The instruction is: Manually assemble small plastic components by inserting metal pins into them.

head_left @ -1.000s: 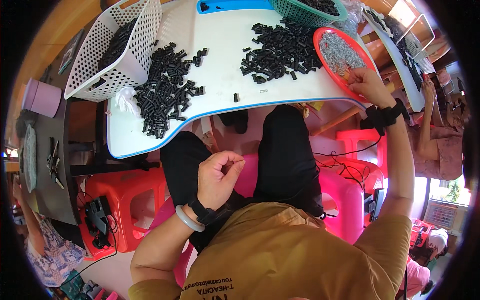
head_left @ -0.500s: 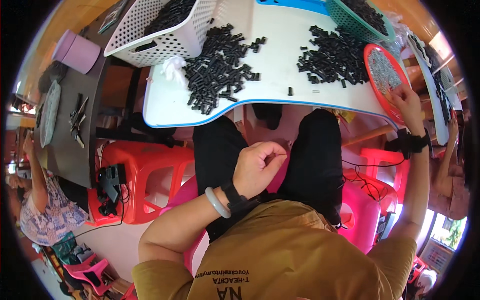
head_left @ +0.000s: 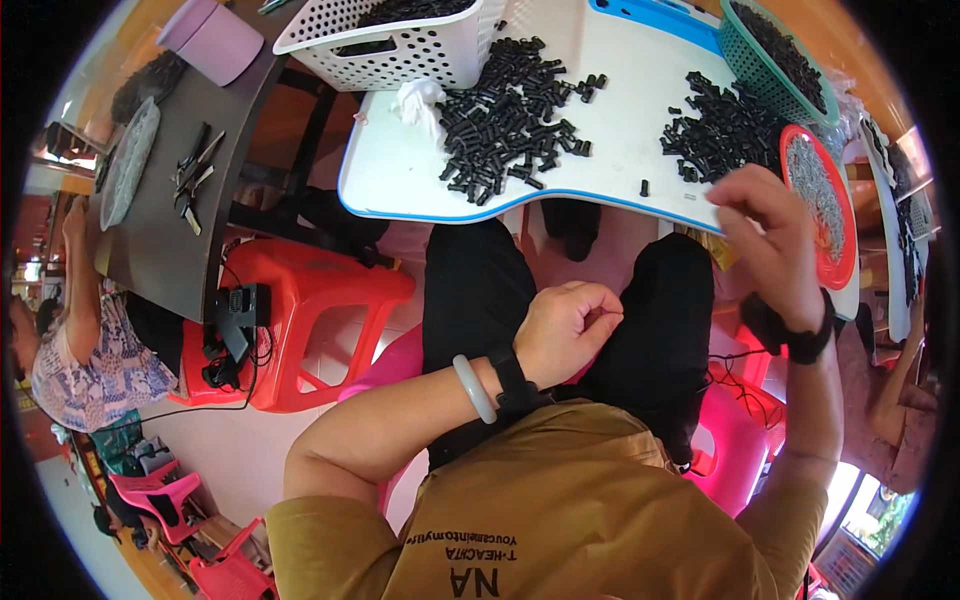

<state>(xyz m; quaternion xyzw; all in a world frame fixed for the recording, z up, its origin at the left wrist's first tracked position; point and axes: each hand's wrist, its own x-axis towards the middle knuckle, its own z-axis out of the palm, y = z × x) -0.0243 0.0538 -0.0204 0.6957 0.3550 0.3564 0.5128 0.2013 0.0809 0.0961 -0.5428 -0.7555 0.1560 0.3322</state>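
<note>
**Hands over the lap, black parts on the white tabletop**

Nearest the camera, the left hand (head_left: 565, 330) rests above the lap, its fingers curled into a loose fist. The grip is closed, but whatever may sit inside it is hidden by the fingers. A pale bangle (head_left: 474, 388) and a black wristband (head_left: 512, 380) ring that wrist.

Farther out, the right hand (head_left: 765, 240) hangs at the near edge of the white tabletop (head_left: 620, 130), fingers bent together and partly blurred. I cannot tell whether its grip pinches anything. It is just beside the red dish (head_left: 838, 235), which holds small grey bits too fine to make out.

On the tabletop lie two heaps of small black parts: the left heap (head_left: 510, 125) and the right heap (head_left: 725, 130). One stray piece (head_left: 645, 186) lies alone near the edge.

Beyond them, a white basket (head_left: 400, 45) and a green basket (head_left: 775, 65) hold more dark parts; both are cut off by the top rim.
</note>
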